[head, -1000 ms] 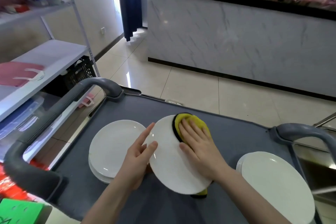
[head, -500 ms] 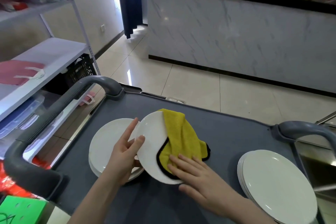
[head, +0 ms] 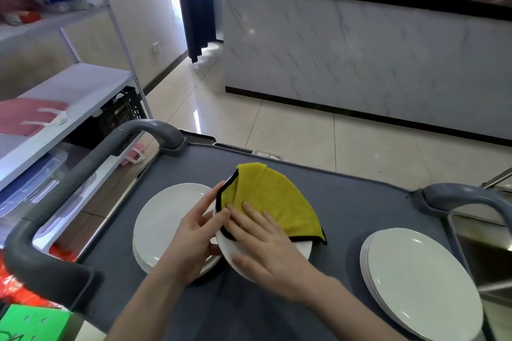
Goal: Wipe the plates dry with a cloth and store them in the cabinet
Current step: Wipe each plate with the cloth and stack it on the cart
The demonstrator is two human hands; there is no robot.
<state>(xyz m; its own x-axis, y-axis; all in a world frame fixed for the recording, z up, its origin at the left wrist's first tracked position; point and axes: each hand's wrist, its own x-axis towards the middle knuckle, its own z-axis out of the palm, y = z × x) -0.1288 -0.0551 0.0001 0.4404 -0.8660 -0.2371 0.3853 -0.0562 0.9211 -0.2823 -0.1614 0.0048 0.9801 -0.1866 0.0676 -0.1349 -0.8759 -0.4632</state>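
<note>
1. Left hand (head: 194, 235): grips the left rim of a white plate (head: 303, 248). The thumb lies on the plate's upper face and the index finger is stretched along the rim. The other fingers are hidden behind the plate.
2. Right hand (head: 266, 246): open and flat, with straight fingers pressing a yellow cloth (head: 271, 199) against the plate's face. The thumb is spread out over the lower part of the plate.
3. The held plate is tilted, with its face turned toward the camera. It is over the grey cart (head: 360, 202), between the two stacks, and in this view it overlaps the right edge of the left stack (head: 166, 219).
4. The cloth has a black border and covers most of the plate's upper and right area. One corner hangs past the plate's right rim.
5. The left stack of white plates lies flat on the cart, just beside the left hand.
6. The right stack (head: 415, 279) of white plates also lies flat on the cart, well apart from both hands.
7. The cart has a grey handle at each end: the left handle (head: 83, 174) and the right handle (head: 465, 196).
8. Surroundings: a white shelf rack (head: 69, 91) stands left of the cart. A marble-fronted counter (head: 360, 50) with a black top stands across the tiled floor.
</note>
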